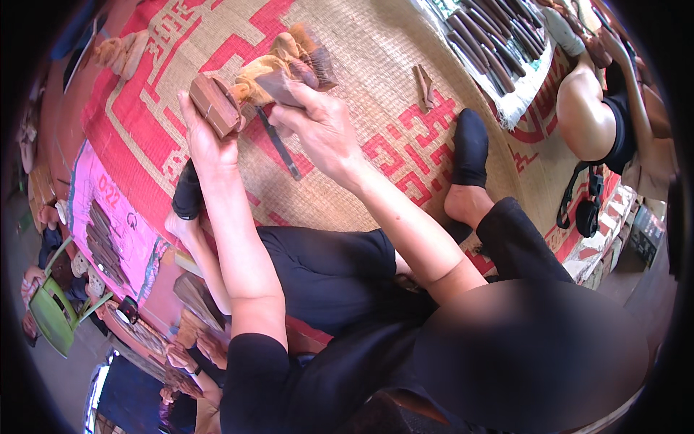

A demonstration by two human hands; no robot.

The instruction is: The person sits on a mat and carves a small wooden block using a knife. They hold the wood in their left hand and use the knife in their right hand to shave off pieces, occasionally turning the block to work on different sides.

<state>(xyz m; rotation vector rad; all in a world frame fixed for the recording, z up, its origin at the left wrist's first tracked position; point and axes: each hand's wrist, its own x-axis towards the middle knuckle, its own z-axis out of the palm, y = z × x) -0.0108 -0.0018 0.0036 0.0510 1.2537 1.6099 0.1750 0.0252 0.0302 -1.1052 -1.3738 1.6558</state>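
Observation:
My left hand (218,150) is closed around a reddish-brown wooden block (215,105), with a line across its side. Close by on the right, my right hand (327,129) pinches a flat grey piece (277,85); its exact kind is unclear. Just beyond both hands lies a crumpled yellow cloth (260,66), with brown pieces (318,59) against it, partly blurred. A dark narrow flat bar (279,145) rests on the mat between my forearms.
The straw mat (376,65) has a red pattern. Many dark wooden sticks (495,43) lie at the upper right, near another person's bent knee (584,123). A thin brown scrap (424,88) sits nearer. At left are a pink cloth (126,206) and a green chair (54,315).

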